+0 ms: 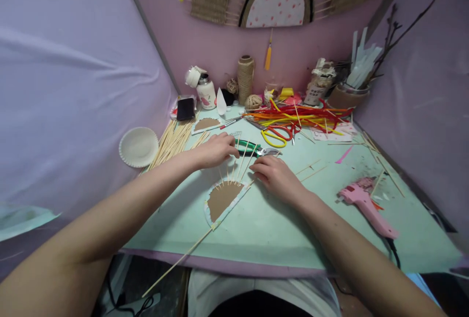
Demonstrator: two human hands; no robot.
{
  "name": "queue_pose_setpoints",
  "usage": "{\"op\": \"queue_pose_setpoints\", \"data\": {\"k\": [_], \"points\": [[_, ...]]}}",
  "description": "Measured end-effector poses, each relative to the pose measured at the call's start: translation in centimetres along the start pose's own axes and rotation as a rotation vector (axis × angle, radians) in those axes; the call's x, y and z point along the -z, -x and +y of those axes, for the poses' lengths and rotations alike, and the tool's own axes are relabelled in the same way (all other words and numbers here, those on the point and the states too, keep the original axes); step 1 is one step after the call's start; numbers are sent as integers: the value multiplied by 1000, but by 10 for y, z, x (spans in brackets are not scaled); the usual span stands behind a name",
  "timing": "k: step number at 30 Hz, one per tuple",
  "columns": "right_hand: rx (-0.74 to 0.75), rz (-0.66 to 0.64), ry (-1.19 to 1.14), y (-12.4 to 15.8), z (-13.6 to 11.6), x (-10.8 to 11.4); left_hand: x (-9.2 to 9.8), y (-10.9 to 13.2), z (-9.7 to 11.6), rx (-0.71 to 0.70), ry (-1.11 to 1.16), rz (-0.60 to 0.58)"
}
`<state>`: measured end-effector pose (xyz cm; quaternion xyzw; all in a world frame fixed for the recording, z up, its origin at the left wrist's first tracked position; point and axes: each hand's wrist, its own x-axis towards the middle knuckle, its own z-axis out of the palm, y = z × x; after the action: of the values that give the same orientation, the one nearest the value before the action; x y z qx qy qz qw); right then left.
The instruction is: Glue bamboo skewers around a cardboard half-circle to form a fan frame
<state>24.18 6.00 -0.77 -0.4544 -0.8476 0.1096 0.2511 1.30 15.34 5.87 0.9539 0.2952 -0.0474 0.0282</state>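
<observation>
A brown cardboard half-circle (223,200) with a pale fabric rim lies on the table, thin wooden sticks (244,160) fanning out from its curved edge. Along its straight side runs a longer stick (179,260) that juts past the table's front edge. My left hand (217,151) is above the fan's far left side, fingers bent and closed; what they hold, if anything, is hidden. With fingertips pinched at the rightmost fan stick, my right hand (273,174) rests low over the table. Green-handled pruning shears (252,148) lie just behind, between both hands.
A pink glue gun (368,208) with a cord lies at right. Behind are scissors (276,137), red and yellow pipe cleaners (311,116), a twine spool (245,80) and jars. Loose sticks (172,143) and a white paper plate (138,147) lie at left.
</observation>
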Motion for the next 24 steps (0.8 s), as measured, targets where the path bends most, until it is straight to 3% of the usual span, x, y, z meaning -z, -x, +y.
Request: {"op": "queue_pose_setpoints", "data": {"k": [9, 24], "points": [[40, 24, 35, 3, -1, -6, -7, -7, -6, -1, -8, -95], [154, -39, 25, 4, -22, -11, -13, -1, -12, 35, -1, -59]]}}
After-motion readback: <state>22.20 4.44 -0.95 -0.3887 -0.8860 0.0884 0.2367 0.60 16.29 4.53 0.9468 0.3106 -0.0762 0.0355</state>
